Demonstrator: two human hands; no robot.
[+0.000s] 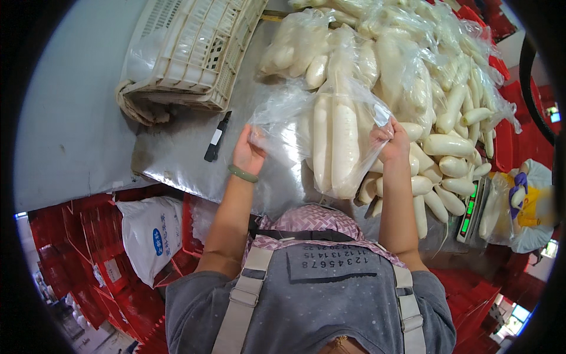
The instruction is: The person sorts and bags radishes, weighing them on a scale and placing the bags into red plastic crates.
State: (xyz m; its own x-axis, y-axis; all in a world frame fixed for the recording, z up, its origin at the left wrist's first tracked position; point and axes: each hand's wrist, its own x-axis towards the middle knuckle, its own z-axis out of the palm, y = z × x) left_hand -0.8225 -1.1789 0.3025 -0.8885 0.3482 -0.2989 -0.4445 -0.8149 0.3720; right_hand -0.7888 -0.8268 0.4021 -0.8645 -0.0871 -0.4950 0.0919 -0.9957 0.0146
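A clear plastic bag [287, 108] with long white daikon radishes [345, 146] inside lies in front of me on the metal table. My left hand [249, 151], below which a green bangle [243, 174] circles the wrist, pinches the bag's loose left side. On the other side, my right hand [391, 140] grips the bag's edge close to a small white label [381, 116]. The bag is spread between both hands. Loose daikon radishes [446, 146] lie to the right, partly behind my right forearm.
A black utility knife [216, 138] lies left of my left hand, near a cream plastic crate [190, 57]. Bagged daikons [402, 66] are heaped at the back. To the right are a scale [472, 212] with a green display and a co-worker's purple-gloved hand [518, 194].
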